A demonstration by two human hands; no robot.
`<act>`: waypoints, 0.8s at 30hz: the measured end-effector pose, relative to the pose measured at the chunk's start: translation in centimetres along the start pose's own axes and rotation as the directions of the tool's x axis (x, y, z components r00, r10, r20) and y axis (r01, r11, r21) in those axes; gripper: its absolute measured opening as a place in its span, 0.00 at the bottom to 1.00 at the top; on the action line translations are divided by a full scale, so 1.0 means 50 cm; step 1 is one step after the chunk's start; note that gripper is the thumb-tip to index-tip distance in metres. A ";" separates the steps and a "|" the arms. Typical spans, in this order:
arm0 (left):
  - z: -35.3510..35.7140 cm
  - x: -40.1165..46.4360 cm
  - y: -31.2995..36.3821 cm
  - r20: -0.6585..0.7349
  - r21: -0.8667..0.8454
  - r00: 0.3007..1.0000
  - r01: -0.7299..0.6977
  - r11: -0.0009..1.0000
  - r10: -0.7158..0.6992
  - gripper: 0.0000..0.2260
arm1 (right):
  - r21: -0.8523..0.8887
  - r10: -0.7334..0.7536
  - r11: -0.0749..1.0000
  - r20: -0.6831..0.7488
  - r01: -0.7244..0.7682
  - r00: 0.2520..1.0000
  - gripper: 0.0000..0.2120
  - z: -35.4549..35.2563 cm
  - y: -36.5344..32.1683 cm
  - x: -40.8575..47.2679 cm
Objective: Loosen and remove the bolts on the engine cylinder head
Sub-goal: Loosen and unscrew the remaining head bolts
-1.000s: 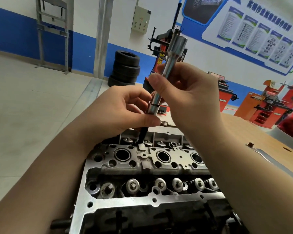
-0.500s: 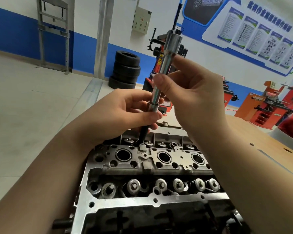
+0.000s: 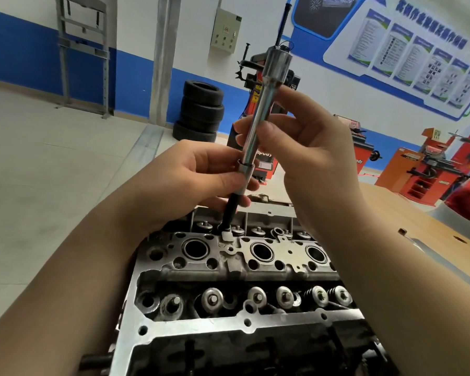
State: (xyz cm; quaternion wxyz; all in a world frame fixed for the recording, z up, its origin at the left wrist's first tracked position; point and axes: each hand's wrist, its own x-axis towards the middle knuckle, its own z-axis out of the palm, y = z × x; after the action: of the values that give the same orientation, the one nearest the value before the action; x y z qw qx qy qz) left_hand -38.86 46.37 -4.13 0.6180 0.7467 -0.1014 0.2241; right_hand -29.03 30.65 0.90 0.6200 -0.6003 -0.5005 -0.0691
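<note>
1. Left hand: thumb and fingers pinch the lower collar of the socket extension bar, just above the point where the chrome shaft meets a black shank.
2. Right hand: thumb and fingertips grip the chrome shaft higher up, below its wide socket head; the fingers curl round the shaft from the right.
3. Socket extension bar: long, chrome, tilted with its top leaning right and away from the viewer; the wide cylindrical end points upward.
4. Bolt: a black shank runs down from the bar's lower collar and enters a hole at the far-left part of the cylinder head. Whether its thread is still engaged cannot be told.
5. Cylinder head: bare aluminium casting directly below both hands. Three large round bores lie along its middle, and a row of valve springs with retainers runs along the near side; a second row lies along the far side.
6. Desk: a wooden surface extends to the right of the casting.
7. Background, left: a stack of tyres stands on the floor against a white-and-blue wall, beneath a grey electrical box.
8. Background, right: orange and red workshop machines and wall posters.
</note>
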 end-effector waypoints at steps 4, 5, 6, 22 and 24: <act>0.006 0.007 -0.001 -0.083 0.152 0.996 -0.010 0.988 0.023 0.15 | -0.140 0.027 0.990 -0.005 -0.027 1.000 0.05 0.000 -0.007 0.002; 0.006 0.009 -0.002 -0.117 0.183 0.993 -0.005 0.983 0.027 0.16 | -0.183 0.016 0.983 -0.011 -0.017 1.000 0.05 0.000 -0.007 0.002; 0.005 0.011 -0.003 -0.137 0.196 0.990 -0.002 0.981 0.029 0.16 | -0.210 0.000 0.978 -0.012 -0.003 1.000 0.06 -0.001 -0.007 0.002; 0.000 0.009 -0.006 -0.020 0.030 0.999 0.030 0.999 -0.030 0.14 | -0.152 -0.063 0.986 0.044 0.069 0.997 0.10 -0.001 -0.001 0.002; 0.001 0.006 -0.006 0.025 -0.012 0.999 0.042 0.999 -0.042 0.13 | -0.087 -0.029 0.996 0.041 0.033 0.999 0.10 0.000 0.001 0.001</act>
State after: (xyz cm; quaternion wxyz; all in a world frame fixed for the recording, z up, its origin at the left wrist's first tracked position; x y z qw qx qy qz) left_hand -38.45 46.43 -4.24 0.6258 0.7477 -0.0947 0.2010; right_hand -28.98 30.68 0.89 0.5820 -0.6201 -0.5185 -0.0887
